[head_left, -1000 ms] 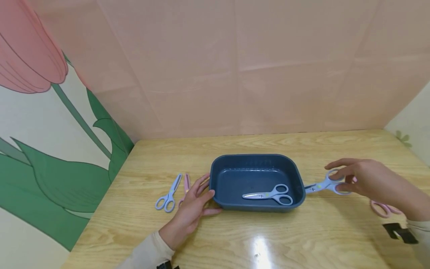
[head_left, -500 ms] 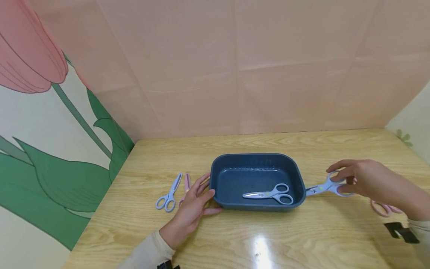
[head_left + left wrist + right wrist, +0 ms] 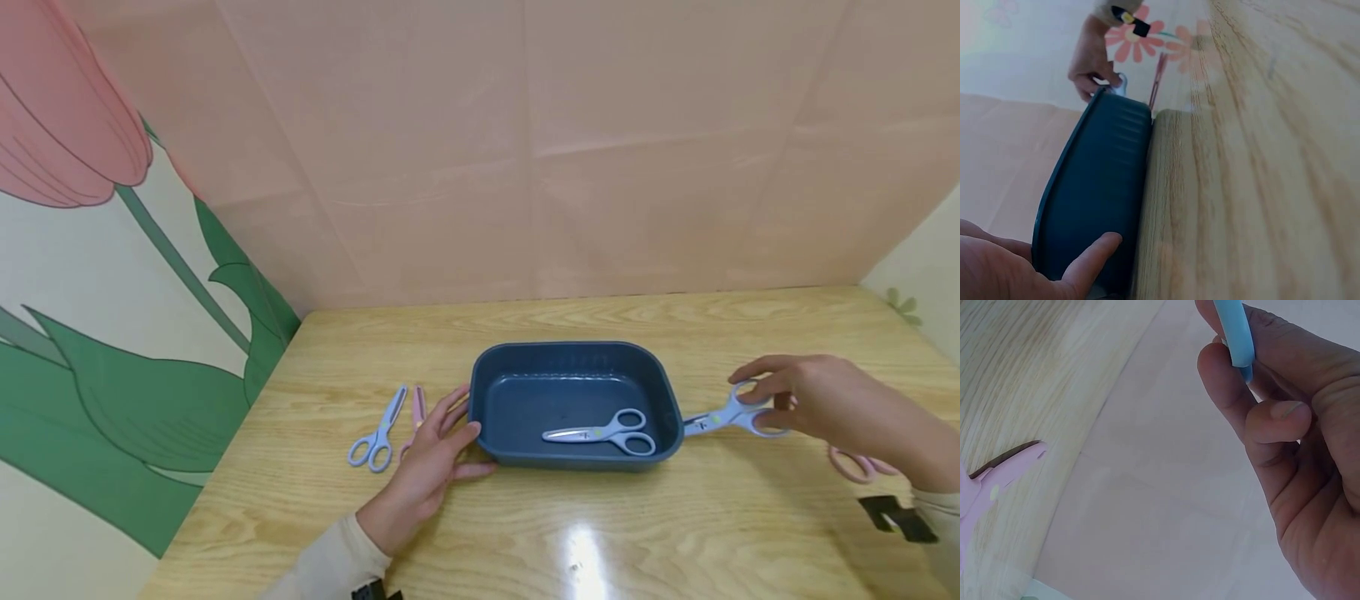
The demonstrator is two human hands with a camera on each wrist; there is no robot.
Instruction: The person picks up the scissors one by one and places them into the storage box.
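My left hand (image 3: 431, 467) rests at the left end of a dark blue rectangular basin (image 3: 671, 392). Its fingers are spread and fairly straight, touching the end wall and rim, and one digit (image 3: 1088, 262) lies along the outside of the wall. Off the basin's right end, my right hand (image 3: 817, 400) pinches light blue scissors (image 3: 723, 417) by the handle loops. Their blades point left, with the tip right at the basin's wall. In the right wrist view, only a bit of blue handle (image 3: 1235, 334) shows between the fingers. Another pair of blue scissors (image 3: 611, 432) lies inside the basin.
On the wood-grain table (image 3: 480, 542), blue scissors (image 3: 378, 433) and pink scissors (image 3: 417, 408) lie left of the basin, the pink ones partly behind my left hand. More pink scissors (image 3: 851, 465) lie under my right wrist. A pinkish wall (image 3: 525, 167) rises behind the table.
My right hand and the blue scissors in it have shifted very slightly to the right since a second ago. My left hand stays at the basin.
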